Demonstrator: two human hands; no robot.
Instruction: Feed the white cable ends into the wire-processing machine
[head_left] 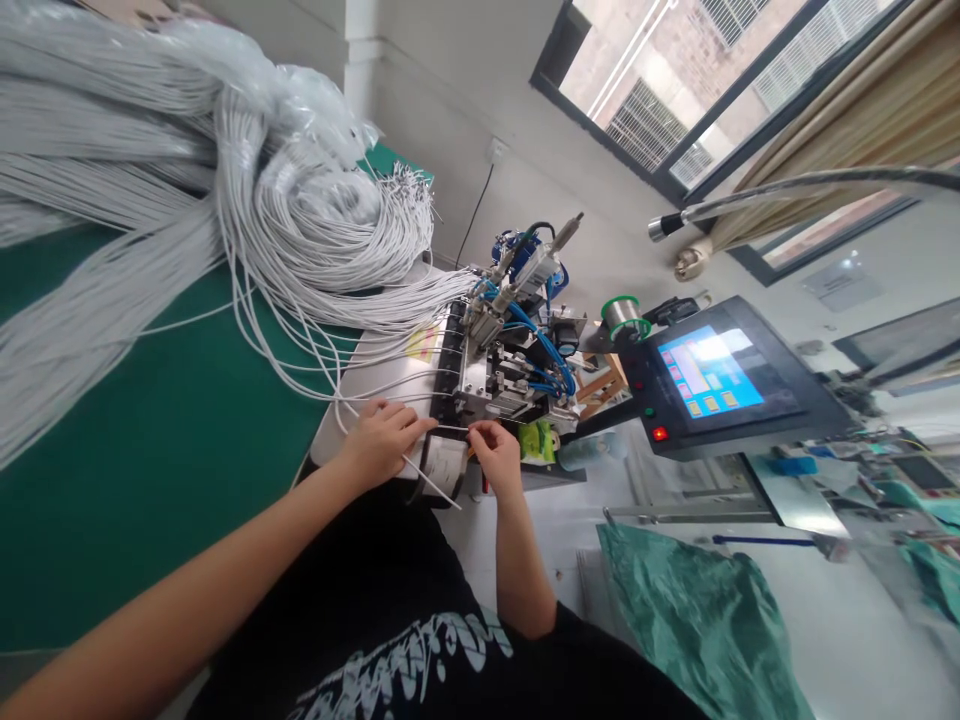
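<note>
Between my two hands runs a short stretch of white cable (453,429), at the near end of a bench-top machine (495,350) with metal clamps and blue air tubes. My left hand (384,440) pinches this cable between thumb and forefinger. On its other side my right hand (495,452) grips the cable's end with closed fingertips. A second white cable end (435,482) slants out beneath my left hand. Several more white cables lead into the black feed strip (448,365) of the machine, coming from a big coiled bundle (330,220) on the left.
A green-topped table (187,400) with heaps of white cable stands at left. To the right are a control screen (709,370) with a lit red button (660,434), a solder wire spool (625,317) and a flexible metal arm (750,200). A green packet (537,443) lies beside the machine.
</note>
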